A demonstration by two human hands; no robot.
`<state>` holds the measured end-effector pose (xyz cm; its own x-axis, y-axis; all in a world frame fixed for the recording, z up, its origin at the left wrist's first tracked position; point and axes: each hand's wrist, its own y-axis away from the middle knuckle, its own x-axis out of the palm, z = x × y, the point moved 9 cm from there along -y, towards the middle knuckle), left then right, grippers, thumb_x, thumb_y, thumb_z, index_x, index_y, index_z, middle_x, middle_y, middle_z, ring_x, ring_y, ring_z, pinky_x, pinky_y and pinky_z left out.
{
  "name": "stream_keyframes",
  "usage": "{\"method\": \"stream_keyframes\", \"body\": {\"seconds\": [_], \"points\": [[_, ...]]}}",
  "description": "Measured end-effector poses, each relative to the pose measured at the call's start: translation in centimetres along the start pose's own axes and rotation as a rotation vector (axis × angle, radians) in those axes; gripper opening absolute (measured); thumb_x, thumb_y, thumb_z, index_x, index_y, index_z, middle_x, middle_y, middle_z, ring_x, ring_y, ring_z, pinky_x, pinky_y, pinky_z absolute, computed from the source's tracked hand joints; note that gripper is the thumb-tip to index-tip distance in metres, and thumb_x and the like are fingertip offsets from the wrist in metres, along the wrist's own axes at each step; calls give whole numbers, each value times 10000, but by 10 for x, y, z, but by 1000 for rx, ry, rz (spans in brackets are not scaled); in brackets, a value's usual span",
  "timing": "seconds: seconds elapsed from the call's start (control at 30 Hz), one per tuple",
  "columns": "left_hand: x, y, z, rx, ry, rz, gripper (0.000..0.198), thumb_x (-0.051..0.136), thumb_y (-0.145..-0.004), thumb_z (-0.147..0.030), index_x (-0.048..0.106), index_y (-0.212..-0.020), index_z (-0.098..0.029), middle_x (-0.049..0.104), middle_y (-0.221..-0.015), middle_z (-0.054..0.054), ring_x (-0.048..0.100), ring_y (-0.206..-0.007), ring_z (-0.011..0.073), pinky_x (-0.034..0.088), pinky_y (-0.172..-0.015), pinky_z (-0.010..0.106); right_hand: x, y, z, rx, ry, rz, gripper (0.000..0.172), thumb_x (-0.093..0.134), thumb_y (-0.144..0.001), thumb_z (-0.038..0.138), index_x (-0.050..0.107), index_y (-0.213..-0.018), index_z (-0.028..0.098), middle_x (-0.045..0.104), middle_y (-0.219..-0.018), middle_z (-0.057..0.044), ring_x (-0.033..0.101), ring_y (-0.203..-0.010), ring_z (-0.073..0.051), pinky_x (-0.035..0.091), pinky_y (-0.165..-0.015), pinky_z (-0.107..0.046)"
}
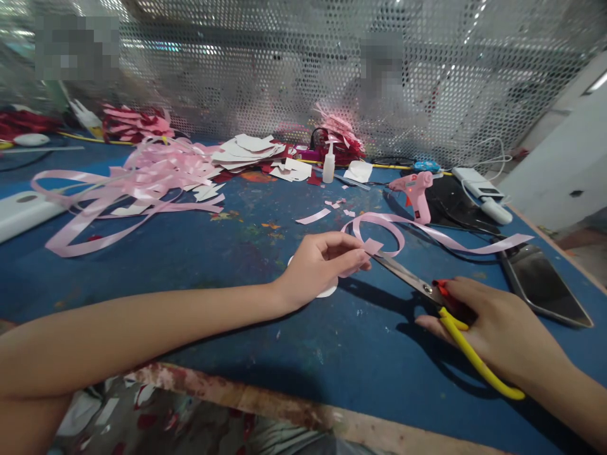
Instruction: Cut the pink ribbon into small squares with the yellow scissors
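Your left hand (327, 264) is closed in a pinch, thumb and forefinger pressed together on a pink ribbon (453, 242), with a short flat bit of it showing past your fingertips. Your right hand (496, 322) is wrapped round the handles of the scissors (427, 289), 1 yellow and 1 red – the blades point at your left hand and their tips meet the ribbon right beside your pinch, though how far the blades are parted is not clear. Just behind, the ribbon loops on the blue surface (227, 259) and trails to your right, its loose end near the phone (545, 278). Under your left hand lies a white piece (328, 290), mostly hidden. Beyond the loop you have a cut strip (313, 217) of pink and small scraps. A pink glue gun (418, 189) lies behind the trailing ribbon; farther back are a white bottle (328, 167), white paper pieces (249, 150) and, to your left, a tangled heap (165, 165) of pink ribbon
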<state>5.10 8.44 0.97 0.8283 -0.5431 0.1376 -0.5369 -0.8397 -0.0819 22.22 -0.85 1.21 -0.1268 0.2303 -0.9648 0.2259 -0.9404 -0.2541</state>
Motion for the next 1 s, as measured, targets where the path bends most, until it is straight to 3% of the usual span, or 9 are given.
{"method": "stream_keyframes", "body": {"seconds": [0.57,1.0], "points": [[7,1,0,-33,-67,60,88,645,-745,-201,687,-782,-133,647,-609,-2,605,-609,100,479,-623,217,-7,0,13,-102,69,-65,442,431,-837,550,447,-561,205,466,-496,18,438,-389,-108,260,-438,-242],[8,2,-2,-35,-92,56,86,645,-739,-205,647,-786,-133,659,-682,10,570,-611,89,425,-578,199,3,4,5,-41,86,-33,454,390,-848,564,454,-573,208,480,-516,11,430,-418,-116,258,-464,-253]]}}
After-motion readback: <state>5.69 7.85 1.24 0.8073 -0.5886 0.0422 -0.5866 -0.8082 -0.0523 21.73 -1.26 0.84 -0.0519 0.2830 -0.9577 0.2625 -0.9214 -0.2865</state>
